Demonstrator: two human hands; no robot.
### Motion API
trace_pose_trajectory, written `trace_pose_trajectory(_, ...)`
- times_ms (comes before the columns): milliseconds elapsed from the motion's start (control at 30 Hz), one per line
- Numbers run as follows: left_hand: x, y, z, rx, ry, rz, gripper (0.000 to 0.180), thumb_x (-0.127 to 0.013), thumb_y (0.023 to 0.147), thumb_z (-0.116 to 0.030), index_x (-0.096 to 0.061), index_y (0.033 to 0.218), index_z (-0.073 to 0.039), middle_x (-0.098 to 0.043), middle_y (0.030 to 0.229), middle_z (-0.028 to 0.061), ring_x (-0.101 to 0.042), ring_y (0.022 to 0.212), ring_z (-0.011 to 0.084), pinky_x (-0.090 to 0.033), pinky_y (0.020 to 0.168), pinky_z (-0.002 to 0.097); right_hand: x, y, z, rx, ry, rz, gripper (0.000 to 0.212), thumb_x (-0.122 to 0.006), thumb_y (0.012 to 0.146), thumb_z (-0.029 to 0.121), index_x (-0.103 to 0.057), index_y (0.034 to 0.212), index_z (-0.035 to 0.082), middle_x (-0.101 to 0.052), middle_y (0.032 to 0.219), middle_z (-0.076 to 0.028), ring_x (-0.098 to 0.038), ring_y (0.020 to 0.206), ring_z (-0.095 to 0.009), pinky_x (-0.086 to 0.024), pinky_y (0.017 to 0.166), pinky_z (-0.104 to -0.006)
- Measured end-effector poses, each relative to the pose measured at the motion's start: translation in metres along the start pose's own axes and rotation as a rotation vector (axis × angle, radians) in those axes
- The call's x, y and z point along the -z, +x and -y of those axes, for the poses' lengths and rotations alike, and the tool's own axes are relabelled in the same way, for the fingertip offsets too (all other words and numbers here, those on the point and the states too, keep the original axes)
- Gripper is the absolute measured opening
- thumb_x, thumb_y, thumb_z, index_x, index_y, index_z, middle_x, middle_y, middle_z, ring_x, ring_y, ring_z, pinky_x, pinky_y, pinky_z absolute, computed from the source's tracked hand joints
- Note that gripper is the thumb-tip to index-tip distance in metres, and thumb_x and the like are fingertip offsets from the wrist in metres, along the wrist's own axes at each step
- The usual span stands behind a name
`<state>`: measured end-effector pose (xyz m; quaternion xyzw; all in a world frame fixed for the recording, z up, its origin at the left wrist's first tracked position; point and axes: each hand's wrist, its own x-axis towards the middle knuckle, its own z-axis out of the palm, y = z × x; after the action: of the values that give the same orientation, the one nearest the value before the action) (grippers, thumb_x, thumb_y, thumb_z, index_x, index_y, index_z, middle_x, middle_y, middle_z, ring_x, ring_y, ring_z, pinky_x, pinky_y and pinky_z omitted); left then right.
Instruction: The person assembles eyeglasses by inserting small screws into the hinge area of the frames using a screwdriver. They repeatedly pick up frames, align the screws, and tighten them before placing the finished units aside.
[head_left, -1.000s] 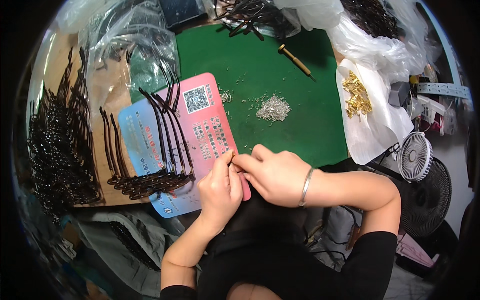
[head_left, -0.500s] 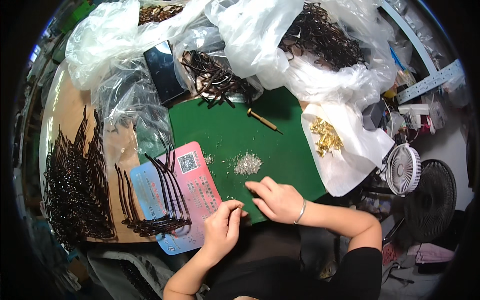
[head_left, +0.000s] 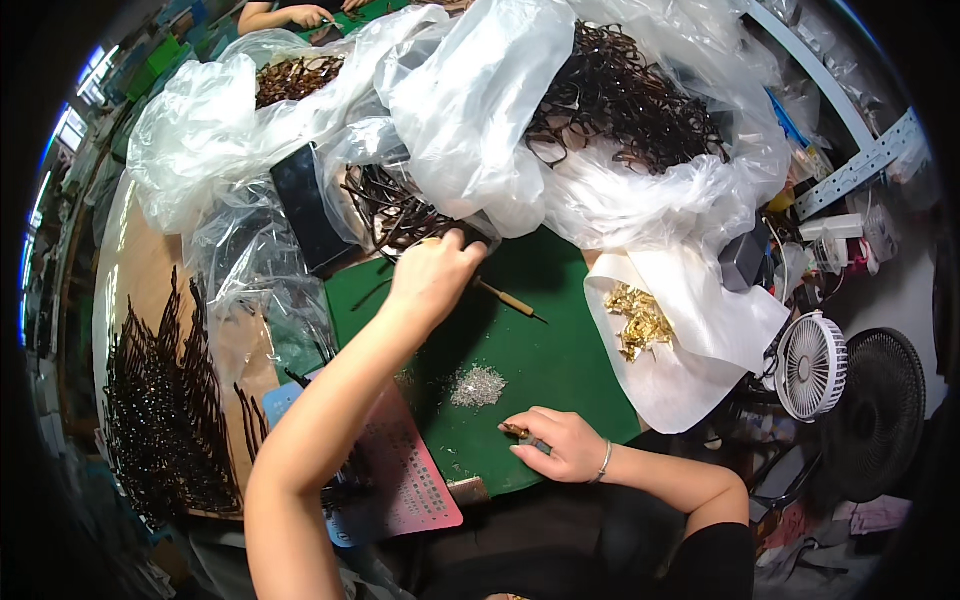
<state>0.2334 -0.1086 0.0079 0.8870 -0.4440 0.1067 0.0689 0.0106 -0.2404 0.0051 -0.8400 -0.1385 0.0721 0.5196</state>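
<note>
My left hand [head_left: 437, 275] reaches across to a clear bag of thin dark eyeglass temples [head_left: 385, 210]. Its fingers are closed at the bag's near edge, and what they pinch is hidden. Close to the mat's front edge, my right hand [head_left: 565, 445] holds a small gold-coloured metal piece [head_left: 515, 430] between thumb and fingers. Just beyond that hand lies a heap of tiny silver screws [head_left: 478, 386] on the green mat [head_left: 545, 370]. A brass-handled screwdriver [head_left: 510, 299] rests right of my left hand. My left forearm partly covers a pink-and-blue printed card [head_left: 410, 470].
Dark eyeglass frames [head_left: 630, 105] fill a big plastic bag at the back. Gold-coloured parts [head_left: 638, 322] lie on white wrapping at right, by a small white fan [head_left: 810, 365]. Rows of dark temples [head_left: 165, 420] stand at left. Another person's hand [head_left: 308, 16] works at the far edge.
My left hand has moved from the front edge, beside my right hand, out to the bag of temples. The gold-coloured piece now shows in my right hand. The view has shifted.
</note>
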Motion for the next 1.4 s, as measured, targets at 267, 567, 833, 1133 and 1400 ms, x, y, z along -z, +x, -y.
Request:
trace_pose_trajectory(267, 0.078, -0.038, 0.0, 0.362, -0.8, -0.367, 0.018, -0.064, 0.078, -0.004, -0.066, 0.096, -0.003, -0.062, 0.078, 0.0086, -0.058, 0.069, 0.0145, -0.045, 0.063, 0.0256, -0.001, 0.001, -0.004, -0.006, -0.01, 0.026, 0.027, -0.06, 0.083, 0.014, -0.056, 0.106, 0.001, -0.06, 0.092, -0.012, -0.061, 0.073, -0.022, -0.05, 0.065, -0.0297)
trace_pose_trajectory(567, 0.136, -0.207, -0.076, 0.541, -1.473, -0.318, 0.029, -0.049, 0.094, -0.026, -0.05, 0.1, 0.002, -0.062, 0.082, 0.0105, -0.039, 0.047, 0.0028, -0.03, 0.043, 0.0165, 0.04, -0.018, 0.028, -0.306, -0.161, 0.054, 0.023, -0.058, 0.082, 0.022, -0.055, 0.094, 0.003, -0.062, 0.082, -0.016, -0.062, 0.078, -0.032, -0.049, 0.07, -0.0377)
trace_pose_trajectory(833, 0.121, -0.232, -0.105, 0.666, -1.47, -0.223, 0.047, -0.043, 0.096, -0.022, -0.033, 0.132, 0.005, -0.052, 0.073, 0.0016, -0.041, 0.057, 0.0041, -0.033, 0.052, 0.0171, 0.102, 0.013, -0.023, -0.528, -0.976, -0.186, 0.016, -0.053, 0.073, 0.014, -0.055, 0.078, -0.001, -0.06, 0.077, -0.023, -0.06, 0.074, -0.038, -0.048, 0.069, -0.0462)
trace_pose_trajectory(1133, 0.095, -0.236, -0.106, 0.801, -1.805, -0.304, 0.023, -0.039, 0.096, -0.013, -0.042, 0.113, 0.002, -0.045, 0.061, -0.0005, -0.038, 0.051, 0.005, -0.032, 0.05, 0.0192, 0.095, 0.012, -0.019, -0.531, -1.028, -0.284, 0.016, -0.055, 0.074, 0.012, -0.055, 0.081, -0.002, -0.06, 0.075, -0.023, -0.06, 0.07, -0.039, -0.048, 0.066, -0.0443)
trace_pose_trajectory(1400, 0.085, -0.227, -0.128, 0.883, -2.057, 0.095, 0.027, -0.042, 0.096, -0.014, -0.045, 0.117, 0.002, -0.061, 0.081, 0.0067, -0.039, 0.05, 0.0039, -0.036, 0.049, 0.0165, 0.047, 0.017, 0.094, -0.126, -0.032, 0.024, 0.013, -0.063, 0.075, 0.008, -0.062, 0.086, 0.001, -0.063, 0.08, -0.011, -0.063, 0.066, -0.02, -0.051, 0.061, -0.0291)
